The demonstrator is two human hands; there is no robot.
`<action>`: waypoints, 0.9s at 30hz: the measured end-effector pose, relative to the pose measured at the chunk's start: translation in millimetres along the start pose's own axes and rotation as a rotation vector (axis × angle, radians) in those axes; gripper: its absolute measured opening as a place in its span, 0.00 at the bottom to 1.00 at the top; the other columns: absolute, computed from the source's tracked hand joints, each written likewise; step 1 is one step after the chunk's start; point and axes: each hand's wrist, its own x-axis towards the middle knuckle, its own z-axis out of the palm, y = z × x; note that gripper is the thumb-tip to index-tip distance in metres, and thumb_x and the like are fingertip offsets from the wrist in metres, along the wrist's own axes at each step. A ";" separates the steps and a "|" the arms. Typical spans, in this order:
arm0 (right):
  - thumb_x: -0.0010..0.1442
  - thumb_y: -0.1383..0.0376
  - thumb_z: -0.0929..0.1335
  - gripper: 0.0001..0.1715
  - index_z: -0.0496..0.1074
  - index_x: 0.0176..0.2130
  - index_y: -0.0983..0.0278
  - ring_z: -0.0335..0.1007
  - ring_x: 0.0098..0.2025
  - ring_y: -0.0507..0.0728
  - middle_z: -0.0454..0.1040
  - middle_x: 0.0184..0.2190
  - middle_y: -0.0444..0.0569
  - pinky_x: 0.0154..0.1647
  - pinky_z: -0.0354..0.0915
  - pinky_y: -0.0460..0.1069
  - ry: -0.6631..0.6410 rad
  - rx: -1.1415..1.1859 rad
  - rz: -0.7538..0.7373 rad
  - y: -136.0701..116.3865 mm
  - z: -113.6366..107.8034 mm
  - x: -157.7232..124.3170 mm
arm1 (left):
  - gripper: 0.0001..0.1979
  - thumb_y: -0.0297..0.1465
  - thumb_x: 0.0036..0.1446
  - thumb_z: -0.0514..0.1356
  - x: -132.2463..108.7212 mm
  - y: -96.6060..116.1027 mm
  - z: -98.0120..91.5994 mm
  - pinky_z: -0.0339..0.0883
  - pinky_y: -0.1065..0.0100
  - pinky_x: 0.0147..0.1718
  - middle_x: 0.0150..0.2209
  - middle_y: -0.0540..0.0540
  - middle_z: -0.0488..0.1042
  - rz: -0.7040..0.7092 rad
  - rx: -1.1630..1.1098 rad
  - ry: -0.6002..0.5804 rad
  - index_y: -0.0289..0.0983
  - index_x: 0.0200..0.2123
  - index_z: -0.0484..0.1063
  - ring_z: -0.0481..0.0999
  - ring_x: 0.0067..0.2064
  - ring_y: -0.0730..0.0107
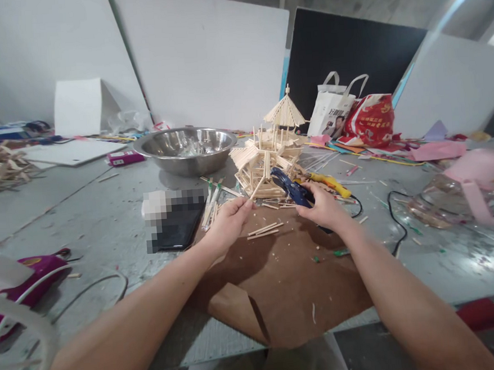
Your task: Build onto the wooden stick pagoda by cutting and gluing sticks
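Note:
My left hand (234, 217) is closed, pinching a thin wooden stick (256, 189) between thumb and fingertips, its tip slanting up toward the model. Wrapped round a dark blue hand tool (289, 187) is my right hand (322, 205); the tool's exact kind is hard to make out. Its rounded head points up and left, close in front of the model. This wooden stick pavilion (266, 161) has a pointed roof and stands just beyond both hands. Several loose wooden sticks (265, 230) lie on the brown sheet (288, 283) below the hands.
Left of the model are a steel basin (186, 155) and a black phone-like slab (182, 223). A yellow-handled corded tool (331, 184) lies right of it. Farther right are a clear container (438, 200) and bags (369, 120). A purple tool (38, 281) sits at left.

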 end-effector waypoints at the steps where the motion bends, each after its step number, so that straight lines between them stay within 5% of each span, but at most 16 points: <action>1: 0.41 0.62 0.64 0.32 0.59 0.47 0.68 0.63 0.43 0.58 0.66 0.43 0.54 0.44 0.58 0.51 0.014 -0.031 -0.005 0.2 1.2 -0.2 | 0.16 0.41 0.53 0.44 0.3 0.6 -0.7 0.44 0.76 0.15 0.15 0.57 0.47 0.010 0.046 0.008 0.36 0.31 0.63 0.48 0.16 0.81; 6: 0.42 0.67 0.61 0.30 0.58 0.47 0.70 0.61 0.45 0.61 0.66 0.42 0.57 0.46 0.57 0.53 0.154 -0.176 0.025 9.4 6.1 3.2 | 0.13 0.38 0.52 0.47 1.8 -2.1 -3.4 0.52 0.73 0.22 0.18 0.52 0.58 0.091 0.575 0.014 0.36 0.24 0.63 0.59 0.22 0.76; 11: 0.42 0.66 0.61 0.29 0.60 0.46 0.69 0.62 0.44 0.61 0.67 0.41 0.56 0.45 0.58 0.53 0.168 -0.191 0.051 13.9 9.0 5.2 | 0.12 0.37 0.51 0.47 0.1 -8.5 3.3 0.57 0.69 0.26 0.25 0.45 0.69 -0.003 0.986 -0.115 0.38 0.29 0.66 0.68 0.28 0.67; 21: 0.42 0.65 0.61 0.27 0.61 0.44 0.69 0.63 0.43 0.61 0.69 0.38 0.56 0.43 0.58 0.52 0.144 -0.161 0.044 5.7 10.5 2.5 | 0.11 0.36 0.50 0.48 2.3 -12.4 4.4 0.61 0.65 0.29 0.30 0.42 0.72 -0.033 1.087 -0.256 0.38 0.30 0.67 0.71 0.32 0.62; 27: 0.44 0.67 0.60 0.17 0.63 0.38 0.66 0.67 0.32 0.58 0.71 0.29 0.51 0.35 0.61 0.49 0.297 -0.053 0.109 -1.7 7.1 -0.6 | 0.14 0.37 0.53 0.44 0.3 -16.8 5.7 0.61 0.64 0.29 0.31 0.40 0.72 -0.023 1.129 -0.258 0.37 0.31 0.66 0.72 0.33 0.60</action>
